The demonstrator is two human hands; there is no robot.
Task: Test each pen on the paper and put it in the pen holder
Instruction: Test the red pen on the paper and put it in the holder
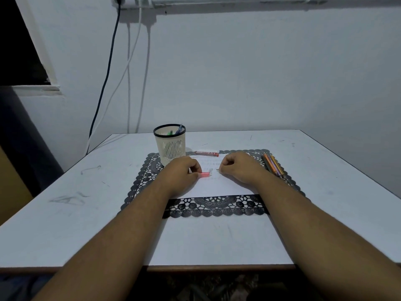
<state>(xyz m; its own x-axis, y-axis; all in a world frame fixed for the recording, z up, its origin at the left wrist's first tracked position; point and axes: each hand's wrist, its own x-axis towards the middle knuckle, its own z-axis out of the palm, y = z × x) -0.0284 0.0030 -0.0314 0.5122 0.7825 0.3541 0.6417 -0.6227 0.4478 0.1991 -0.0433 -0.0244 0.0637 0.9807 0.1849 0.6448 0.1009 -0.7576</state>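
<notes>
One desk (pixel 217 240) carries one lace mat (pixel 214 206), one paper (pixel 219 185) and one pen holder (pixel 170 146) with two pens. Your left hand (pixel 181 172) pinches a pink cap (pixel 205 175); your right hand (pixel 237 167) grips the pen, mostly hidden.

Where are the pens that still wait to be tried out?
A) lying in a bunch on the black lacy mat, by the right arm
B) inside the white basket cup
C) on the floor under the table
A: a bunch of colored pens lies on the black lacy mat just past the right hand; the pen holder holds only a couple.
</notes>
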